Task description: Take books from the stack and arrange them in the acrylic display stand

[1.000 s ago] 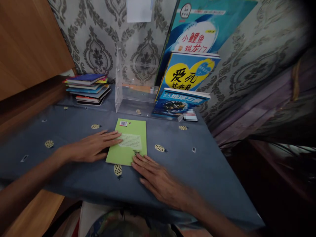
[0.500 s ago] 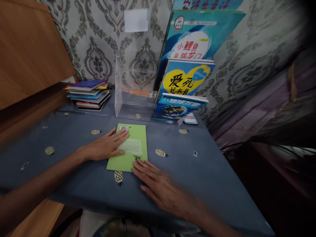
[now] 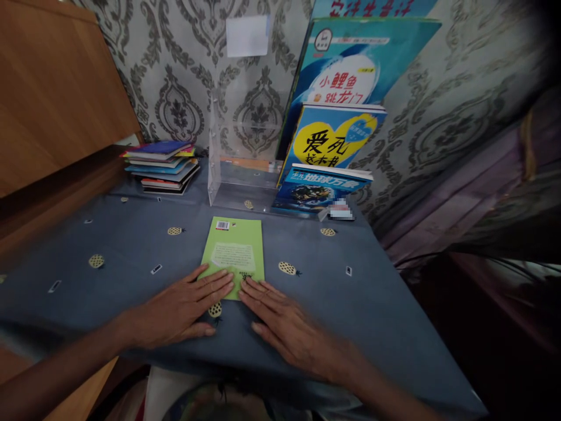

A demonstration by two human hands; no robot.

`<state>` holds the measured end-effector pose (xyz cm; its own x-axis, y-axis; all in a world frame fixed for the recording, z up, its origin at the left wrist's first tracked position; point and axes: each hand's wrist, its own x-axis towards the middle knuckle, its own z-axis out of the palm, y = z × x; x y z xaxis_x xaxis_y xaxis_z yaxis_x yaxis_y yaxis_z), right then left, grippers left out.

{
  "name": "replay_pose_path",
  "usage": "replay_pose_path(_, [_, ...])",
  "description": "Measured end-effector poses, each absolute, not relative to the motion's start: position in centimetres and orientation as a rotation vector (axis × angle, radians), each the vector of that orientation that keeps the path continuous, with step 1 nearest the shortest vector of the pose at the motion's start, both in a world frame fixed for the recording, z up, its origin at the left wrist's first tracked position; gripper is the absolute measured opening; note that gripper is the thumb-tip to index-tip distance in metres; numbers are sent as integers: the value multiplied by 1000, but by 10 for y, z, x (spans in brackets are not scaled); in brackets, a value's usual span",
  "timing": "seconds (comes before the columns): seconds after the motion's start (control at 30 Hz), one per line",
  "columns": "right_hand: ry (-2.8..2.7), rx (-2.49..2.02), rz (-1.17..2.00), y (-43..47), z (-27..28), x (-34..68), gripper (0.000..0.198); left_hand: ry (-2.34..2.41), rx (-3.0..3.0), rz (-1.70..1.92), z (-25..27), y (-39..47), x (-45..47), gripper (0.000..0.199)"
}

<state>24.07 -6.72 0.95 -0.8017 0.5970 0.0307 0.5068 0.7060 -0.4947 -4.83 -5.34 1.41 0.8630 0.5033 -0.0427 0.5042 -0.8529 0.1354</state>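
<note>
A thin green book (image 3: 239, 237) lies flat on the blue tablecloth (image 3: 307, 304), with a barcode in its far left corner and a pale block of print across its middle. On its near left corner rest the fingers of my left hand (image 3: 179, 310), stretched out, the thumb apart on the cloth. My right hand (image 3: 289, 324) lies with extended fingertips on the near right corner of the same book. Neither hand grips anything. The fingers cover the book's near corners.
Behind the book stands a clear acrylic rack (image 3: 214, 175), its right side filled with upright books (image 3: 337, 137). A stack of books (image 3: 162, 166) sits at the back left by a wooden panel (image 3: 56, 88). A small blurred object (image 3: 340, 209) lies right of the rack.
My left hand has slid back toward me, from the book's left side to its near left corner, uncovering the barcode. My right hand stays at the near right corner.
</note>
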Motion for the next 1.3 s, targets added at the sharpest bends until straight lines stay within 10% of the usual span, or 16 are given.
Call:
replay_pose_path(0.8, [-2773,-874,439,6,-11,239,58,738,2854,193,11,-51,-52,45])
replay_pose_path(1.3, [-2830,-802,680,-74,13,242,72,881,2864,237,4,-82,-53,81])
